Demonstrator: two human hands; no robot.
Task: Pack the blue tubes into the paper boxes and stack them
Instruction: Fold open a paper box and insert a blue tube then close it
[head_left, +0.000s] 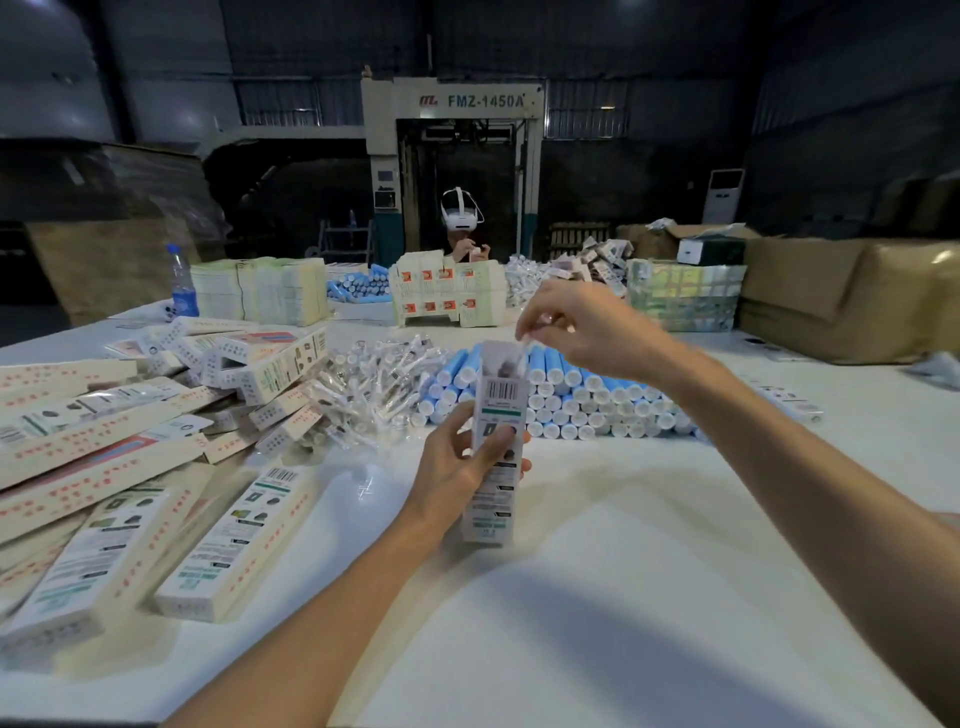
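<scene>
1. We see the left hand (460, 462) holding a paper box (500, 402) upright over the white table (597, 597). Its fingers and thumb are curled round the lower half of the box. We cannot tell if the bottom of the box touches the table.
2. The top of the box is open.
3. The right hand (587, 332) is above the open top. Its fingertips pinch a small thin thing (523, 345) that points down into the box. It is too blurry for us to say what it is.
4. The blue tubes (571, 400) lie in a neat pile just behind the box, with their white caps facing us.
5. Left of the tubes is a heap of clear packets (374, 384).
6. More boxes lie in a loose heap (104, 452) on the left side of the table. One long box (239, 540) lies flat near the left arm.
7. On the far side we see stacks of flat cards (260, 296), a water bottle (182, 286) and another person wearing a white headset (462, 213).
</scene>
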